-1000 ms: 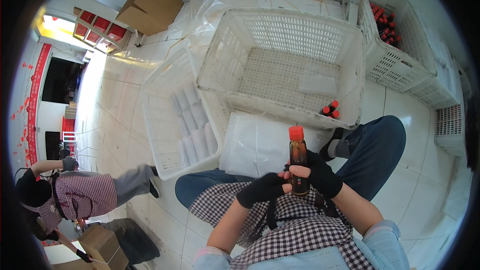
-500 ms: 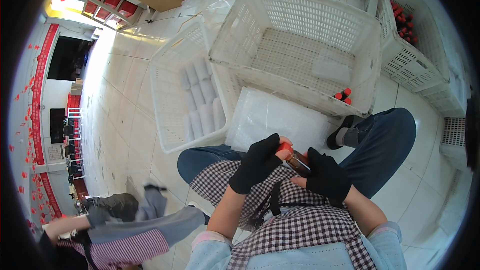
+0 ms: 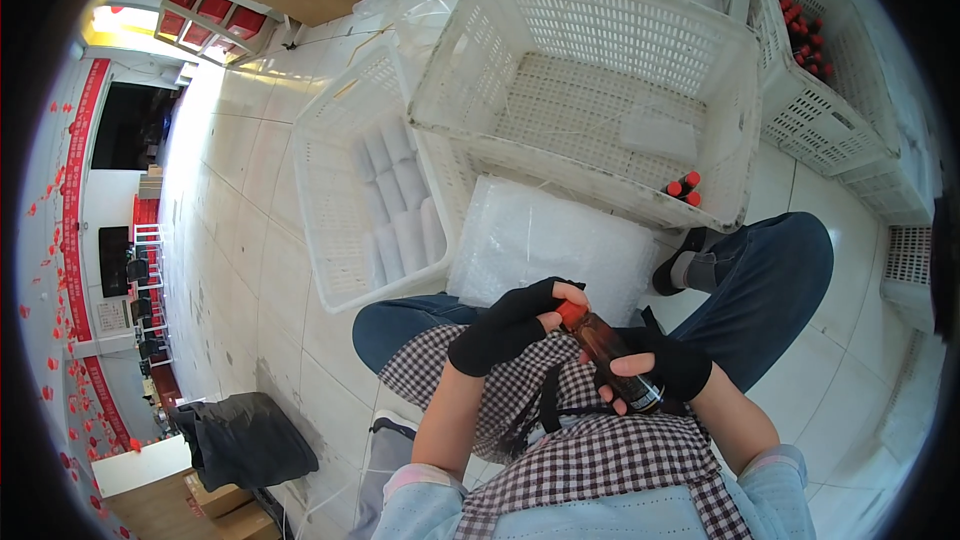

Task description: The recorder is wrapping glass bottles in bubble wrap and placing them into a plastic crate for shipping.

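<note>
A small dark brown bottle with a red cap lies tilted above my lap. My left hand, in a black fingerless glove, pinches it at the cap. Around its lower body are the fingers of my right hand, gloved the same way; they hide part of the bottle. Just beyond my hands rests a stack of clear bubble wrap sheets. Several red-capped bottles are in the near right corner of the large white crate, along with a folded piece of bubble wrap.
Left of the large crate stands a white basket with several wrapped rolls. Another crate at the far right contains many red-capped bottles. A black bag-like heap and cardboard boxes are at the lower left.
The bottle has turned, showing more of its length, and my right hand has shifted down to its lower end. The co-worker at the lower left has mostly moved out of view.
</note>
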### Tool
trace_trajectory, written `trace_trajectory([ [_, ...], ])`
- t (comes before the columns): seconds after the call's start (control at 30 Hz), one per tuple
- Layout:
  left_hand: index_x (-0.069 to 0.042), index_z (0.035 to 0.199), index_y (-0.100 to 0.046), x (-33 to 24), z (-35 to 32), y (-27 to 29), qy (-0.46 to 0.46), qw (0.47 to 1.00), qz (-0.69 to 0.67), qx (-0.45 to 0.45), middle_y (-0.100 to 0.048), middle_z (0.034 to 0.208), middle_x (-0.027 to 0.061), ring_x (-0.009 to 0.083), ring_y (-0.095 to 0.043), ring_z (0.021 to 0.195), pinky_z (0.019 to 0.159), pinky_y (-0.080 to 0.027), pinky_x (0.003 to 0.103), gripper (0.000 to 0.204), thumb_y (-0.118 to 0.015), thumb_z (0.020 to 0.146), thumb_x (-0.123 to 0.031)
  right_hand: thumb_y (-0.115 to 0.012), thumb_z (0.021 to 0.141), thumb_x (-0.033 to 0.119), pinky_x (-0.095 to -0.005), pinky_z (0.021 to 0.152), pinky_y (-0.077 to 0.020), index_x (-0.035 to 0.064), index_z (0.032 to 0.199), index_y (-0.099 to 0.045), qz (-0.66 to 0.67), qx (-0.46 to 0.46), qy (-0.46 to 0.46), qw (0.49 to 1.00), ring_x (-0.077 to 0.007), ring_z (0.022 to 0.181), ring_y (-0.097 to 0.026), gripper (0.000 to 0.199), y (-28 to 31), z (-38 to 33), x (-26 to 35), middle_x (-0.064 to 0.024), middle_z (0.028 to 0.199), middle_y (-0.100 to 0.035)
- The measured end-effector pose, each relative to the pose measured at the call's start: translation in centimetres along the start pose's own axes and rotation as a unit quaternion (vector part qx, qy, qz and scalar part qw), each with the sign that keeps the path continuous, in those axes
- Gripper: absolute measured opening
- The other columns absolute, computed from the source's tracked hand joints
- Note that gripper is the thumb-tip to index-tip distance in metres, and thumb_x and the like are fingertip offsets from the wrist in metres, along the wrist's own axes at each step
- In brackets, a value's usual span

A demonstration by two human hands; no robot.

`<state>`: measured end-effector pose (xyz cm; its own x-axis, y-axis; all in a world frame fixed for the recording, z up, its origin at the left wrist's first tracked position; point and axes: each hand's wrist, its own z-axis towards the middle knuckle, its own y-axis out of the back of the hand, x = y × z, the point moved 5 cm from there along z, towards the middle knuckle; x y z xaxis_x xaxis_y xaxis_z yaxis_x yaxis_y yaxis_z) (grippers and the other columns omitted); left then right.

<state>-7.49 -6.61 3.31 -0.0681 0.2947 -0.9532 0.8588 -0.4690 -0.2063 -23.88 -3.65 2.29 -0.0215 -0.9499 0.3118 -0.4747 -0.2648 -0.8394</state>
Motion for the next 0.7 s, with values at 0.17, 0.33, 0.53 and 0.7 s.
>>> trace_trajectory([
  [0.17, 0.002, 0.107, -0.052, 0.5, 0.9, -0.2, -0.024, 0.999, 0.007, 0.022, -0.054, 0.106, 0.0106, 0.0185, -0.051, 0.099, 0.086, -0.039, 0.032, 0.03, -0.052, 0.084, -0.017, -0.06, 0.074, 0.024, -0.0275, 0.052, -0.0498, -0.003, 0.113, -0.042, 0.079, 0.04, 0.01, 0.996, -0.0217, 0.058, -0.06, 0.051, 0.9, -0.3, -0.7, -0.0152, 0.076, -0.058],
  [0.33, -0.006, 0.103, -0.048, 10.6, 3.5, 0.9, 0.133, 0.937, 0.257, -0.196, -0.054, 0.099, 0.01, 0.0196, -0.054, 0.088, 0.07, -0.045, 0.036, 0.036, -0.061, 0.077, -0.026, -0.055, 0.077, 0.023, -0.0286, 0.052, -0.0499, 0.0011, 0.113, -0.041, 0.167, -0.065, 0.142, 0.974, -0.0237, 0.057, -0.059, 0.044, 2.8, -0.9, 0.2, -0.0143, 0.077, -0.057],
  [0.53, -0.007, 0.091, -0.052, 14.8, 5.3, -1.5, 0.114, 0.798, 0.568, -0.168, -0.054, 0.084, 0.0125, 0.0303, -0.056, 0.076, 0.066, -0.044, 0.043, 0.032, -0.065, 0.067, -0.023, -0.054, 0.079, 0.021, -0.031, 0.056, -0.0489, 0.0018, 0.114, -0.04, 0.152, -0.151, 0.267, 0.939, -0.0239, 0.061, -0.058, 0.043, 5.6, -2.7, 1.8, -0.0137, 0.078, -0.056],
  [0.7, -0.003, 0.078, -0.056, 18.1, 2.4, 3.9, -0.009, 0.812, 0.502, -0.297, -0.055, 0.065, 0.0152, 0.03, -0.056, 0.059, 0.055, -0.045, 0.041, 0.018, -0.061, 0.068, -0.017, -0.056, 0.077, 0.02, -0.0295, 0.055, -0.0486, 0.0032, 0.115, -0.04, 0.141, -0.185, 0.255, 0.939, -0.0222, 0.059, -0.058, 0.044, 6.4, -2.5, 1.2, -0.0129, 0.077, -0.056],
])
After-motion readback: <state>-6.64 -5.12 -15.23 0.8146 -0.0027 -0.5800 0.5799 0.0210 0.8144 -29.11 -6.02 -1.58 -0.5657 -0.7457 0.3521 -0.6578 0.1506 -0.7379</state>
